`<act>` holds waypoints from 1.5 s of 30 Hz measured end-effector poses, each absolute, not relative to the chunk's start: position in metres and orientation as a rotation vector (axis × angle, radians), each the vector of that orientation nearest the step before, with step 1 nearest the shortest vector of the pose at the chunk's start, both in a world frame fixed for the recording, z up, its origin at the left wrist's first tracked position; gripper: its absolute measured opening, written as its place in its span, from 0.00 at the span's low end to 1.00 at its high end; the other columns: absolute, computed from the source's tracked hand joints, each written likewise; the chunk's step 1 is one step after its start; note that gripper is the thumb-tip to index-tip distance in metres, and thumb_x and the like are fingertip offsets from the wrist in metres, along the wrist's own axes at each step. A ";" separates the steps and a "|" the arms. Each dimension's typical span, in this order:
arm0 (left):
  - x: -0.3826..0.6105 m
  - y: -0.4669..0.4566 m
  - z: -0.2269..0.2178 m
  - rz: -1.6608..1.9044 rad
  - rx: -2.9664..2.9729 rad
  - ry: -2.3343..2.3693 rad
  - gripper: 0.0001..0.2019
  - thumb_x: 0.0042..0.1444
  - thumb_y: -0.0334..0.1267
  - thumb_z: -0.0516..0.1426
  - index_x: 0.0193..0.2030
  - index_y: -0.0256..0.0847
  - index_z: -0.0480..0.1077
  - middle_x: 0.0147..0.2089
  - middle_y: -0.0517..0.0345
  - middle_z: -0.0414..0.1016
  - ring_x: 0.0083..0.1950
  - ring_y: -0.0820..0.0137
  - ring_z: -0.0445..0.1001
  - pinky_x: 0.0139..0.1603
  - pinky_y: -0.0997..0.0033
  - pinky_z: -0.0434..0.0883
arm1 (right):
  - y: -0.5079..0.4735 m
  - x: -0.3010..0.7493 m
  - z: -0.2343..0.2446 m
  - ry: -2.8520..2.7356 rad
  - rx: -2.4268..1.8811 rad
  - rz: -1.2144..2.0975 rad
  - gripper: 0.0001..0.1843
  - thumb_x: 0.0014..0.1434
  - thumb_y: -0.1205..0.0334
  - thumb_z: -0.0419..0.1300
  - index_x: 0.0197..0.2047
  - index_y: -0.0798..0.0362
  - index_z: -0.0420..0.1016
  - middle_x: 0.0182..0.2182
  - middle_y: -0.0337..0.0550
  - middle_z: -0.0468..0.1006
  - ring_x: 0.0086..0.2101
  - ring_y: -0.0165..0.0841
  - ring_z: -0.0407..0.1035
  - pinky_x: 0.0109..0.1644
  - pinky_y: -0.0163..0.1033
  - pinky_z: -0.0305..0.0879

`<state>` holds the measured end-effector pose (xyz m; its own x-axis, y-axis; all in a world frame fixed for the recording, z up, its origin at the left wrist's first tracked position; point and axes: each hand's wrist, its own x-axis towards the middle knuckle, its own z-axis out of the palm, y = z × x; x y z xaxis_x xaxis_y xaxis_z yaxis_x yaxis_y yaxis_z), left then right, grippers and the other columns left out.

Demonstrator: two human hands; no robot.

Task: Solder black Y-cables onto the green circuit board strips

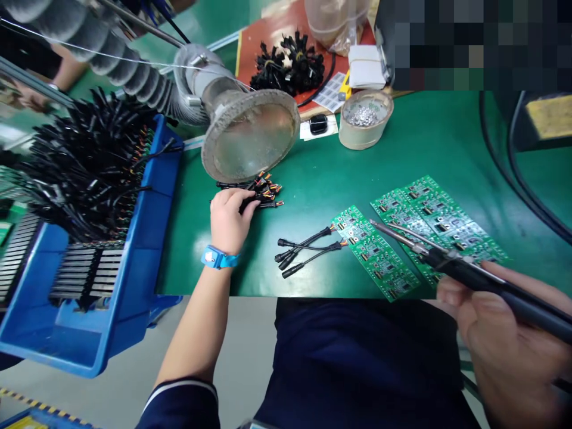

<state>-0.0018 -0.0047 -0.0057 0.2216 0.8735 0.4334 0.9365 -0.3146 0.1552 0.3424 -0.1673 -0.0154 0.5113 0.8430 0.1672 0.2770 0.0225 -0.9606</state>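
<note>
My left hand [231,215], with a blue wrist strap [213,257], reaches into a small pile of short black cables [270,189] with coloured wire ends. Its thumb and fingers are pinched on a black cable, mostly hidden by the hand. In my right hand [504,328] is a soldering iron [469,268] with a thin metal tube along it, its tip pointing left above the green circuit boards [440,211]. Nearer the middle, another board strip [375,253] has several black cables [308,247] attached at its left end.
A fume extractor hood [252,140] hangs over the cable pile. At left stands a blue bin [129,304] full of black cables [89,155]. Behind are a round tub [364,128] of silvery bits and bundled cables [290,65]. Another person's hand [33,98] shows far left.
</note>
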 end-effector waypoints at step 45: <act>0.140 -0.099 0.037 -2.287 -2.845 -2.903 0.10 0.46 0.35 0.65 0.35 0.34 0.71 0.26 0.60 0.74 0.28 0.74 0.74 0.32 0.76 0.72 | -0.111 0.285 0.026 -1.176 -1.225 0.941 0.18 0.52 0.63 0.64 0.47 0.48 0.71 0.34 0.39 0.76 0.35 0.30 0.73 0.45 0.40 0.74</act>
